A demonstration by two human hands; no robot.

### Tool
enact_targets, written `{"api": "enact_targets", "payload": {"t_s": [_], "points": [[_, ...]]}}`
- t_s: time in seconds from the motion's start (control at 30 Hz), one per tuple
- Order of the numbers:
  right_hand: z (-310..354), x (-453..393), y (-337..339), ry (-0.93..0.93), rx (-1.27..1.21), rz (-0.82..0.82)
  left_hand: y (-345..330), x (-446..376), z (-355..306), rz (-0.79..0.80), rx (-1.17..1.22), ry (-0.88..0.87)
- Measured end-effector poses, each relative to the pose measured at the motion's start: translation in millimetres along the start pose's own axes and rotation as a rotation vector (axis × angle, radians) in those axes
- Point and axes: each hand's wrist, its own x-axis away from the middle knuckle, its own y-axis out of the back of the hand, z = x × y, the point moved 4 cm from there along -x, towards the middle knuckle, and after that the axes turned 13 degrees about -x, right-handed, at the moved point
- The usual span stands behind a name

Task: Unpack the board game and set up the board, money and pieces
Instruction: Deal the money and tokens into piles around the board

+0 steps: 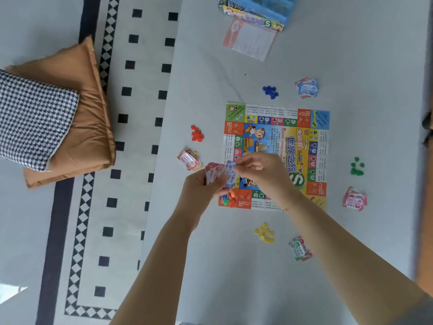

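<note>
The colourful square game board (276, 127) lies flat on the pale floor. Above its near left corner my left hand (201, 191) grips a fan of red and white paper money (214, 173). My right hand (264, 170) pinches a blue note (230, 174) at the edge of that fan. Small coloured pawns (228, 199) stand on the board's corner square below my hands. Around the board lie heaps of red pieces (197, 133), blue pieces (270, 91), green pieces (357, 166) and yellow pieces (264, 232), each with a money stack nearby.
The open game box (255, 12) and a paper sheet (250, 41) lie beyond the board. Money stacks sit at the left (188, 159), top right (307, 88), right (355, 199) and near side (300, 248). Two cushions (58, 113) rest on the patterned rug (131, 113) at left.
</note>
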Motion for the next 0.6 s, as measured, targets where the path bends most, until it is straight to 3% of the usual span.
{"api": "enact_targets", "payload": {"t_s": [0.2,0.4,0.6], "points": [[-9,-7,-30,0.001,0.013,0.01,31,4,16,-0.15,-0.014,0.002],[-28,-32,-58,0.0,0.076,-0.081,69,1,43,-0.196,0.188,0.091],[-44,-82,-100,0.084,0.337,-0.082,99,-8,60,-0.119,0.263,0.182]]}}
